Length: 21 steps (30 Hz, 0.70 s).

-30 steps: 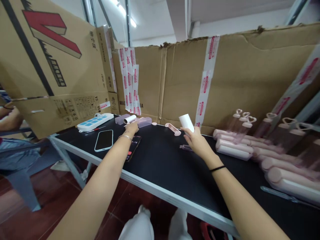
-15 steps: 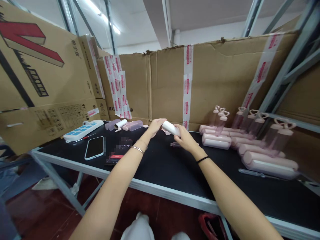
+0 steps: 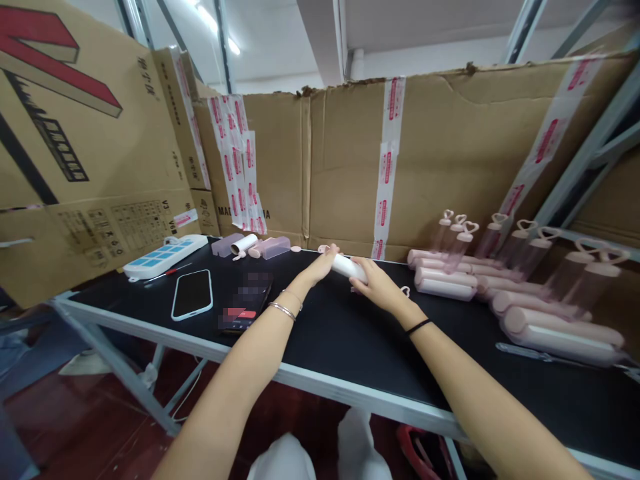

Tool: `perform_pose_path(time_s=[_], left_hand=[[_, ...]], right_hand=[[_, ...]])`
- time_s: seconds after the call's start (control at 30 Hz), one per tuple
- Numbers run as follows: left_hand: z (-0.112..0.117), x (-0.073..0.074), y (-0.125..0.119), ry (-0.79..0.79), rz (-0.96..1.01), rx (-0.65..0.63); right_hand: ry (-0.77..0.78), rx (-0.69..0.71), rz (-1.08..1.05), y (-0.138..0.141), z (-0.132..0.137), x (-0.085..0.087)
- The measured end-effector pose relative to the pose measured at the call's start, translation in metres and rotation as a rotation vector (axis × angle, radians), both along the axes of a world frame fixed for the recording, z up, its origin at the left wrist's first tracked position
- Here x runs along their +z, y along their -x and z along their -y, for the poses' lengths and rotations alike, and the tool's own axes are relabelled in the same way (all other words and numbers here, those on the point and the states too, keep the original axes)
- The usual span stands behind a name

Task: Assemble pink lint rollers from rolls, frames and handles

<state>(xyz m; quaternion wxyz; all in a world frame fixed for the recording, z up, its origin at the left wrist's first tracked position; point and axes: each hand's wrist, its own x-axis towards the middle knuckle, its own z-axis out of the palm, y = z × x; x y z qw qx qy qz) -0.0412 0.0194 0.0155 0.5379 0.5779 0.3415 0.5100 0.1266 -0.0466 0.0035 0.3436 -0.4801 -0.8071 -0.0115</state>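
Note:
A white roll [image 3: 349, 267] lies on its side just above the black table [image 3: 350, 333], near the far edge. My right hand [image 3: 376, 285] is closed around its right end. My left hand [image 3: 319, 267] reaches in from the left, fingers stretched toward the roll's left end, where a small pink piece [image 3: 323, 249] shows beside the fingertips. Whether the left fingers grip that piece is hidden. A silver bracelet sits on my left wrist and a black band on my right.
Two phones [image 3: 193, 293] [image 3: 245, 303] lie at the left, beside a white and blue power strip [image 3: 163, 255]. Pink cases and a second roll [image 3: 244, 244] lie at the back. Several pink rollers [image 3: 453, 280] are stacked at the right. Cardboard walls [image 3: 450, 147] enclose the table.
My left hand left the items at the back left and came to the roll. My right hand tipped the roll from upright to lying and lowered it toward the table.

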Motion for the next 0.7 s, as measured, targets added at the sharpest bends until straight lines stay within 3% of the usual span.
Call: perform_pose_path(time_s=[0.07,0.13,0.23,0.3,0.4,0.5,0.57,0.7], left_hand=[[0.001,0.0,-0.003,0.025,0.006,-0.069],[-0.003,0.0,-0.006,0.025,-0.02,-0.051],[-0.016,-0.002,-0.009,-0.089,-0.169,0.205],[-0.024,-0.006,-0.011,-0.264,-0.361,0.331],[-0.029,-0.014,-0.019,-0.51,-0.777,0.246],[-0.025,-0.019,-0.024,-0.559,-1.172,0.148],[-0.022,-0.018,-0.024,-0.579,-1.289,0.136],[-0.017,-0.012,-0.016,-0.583,-1.339,0.21]], right_hand=[[-0.004,0.007,-0.023,-0.006,-0.004,-0.003],[-0.015,-0.005,-0.03,-0.011,-0.007,-0.004],[-0.072,-0.112,-0.045,-0.02,-0.009,0.0],[-0.14,-0.21,-0.12,-0.026,-0.009,0.005],[-0.231,-0.331,-0.257,-0.036,-0.009,0.012],[-0.274,-0.395,-0.365,-0.042,-0.01,0.017],[-0.289,-0.394,-0.479,-0.044,-0.011,0.02],[-0.275,-0.364,-0.753,-0.042,-0.008,0.026]])
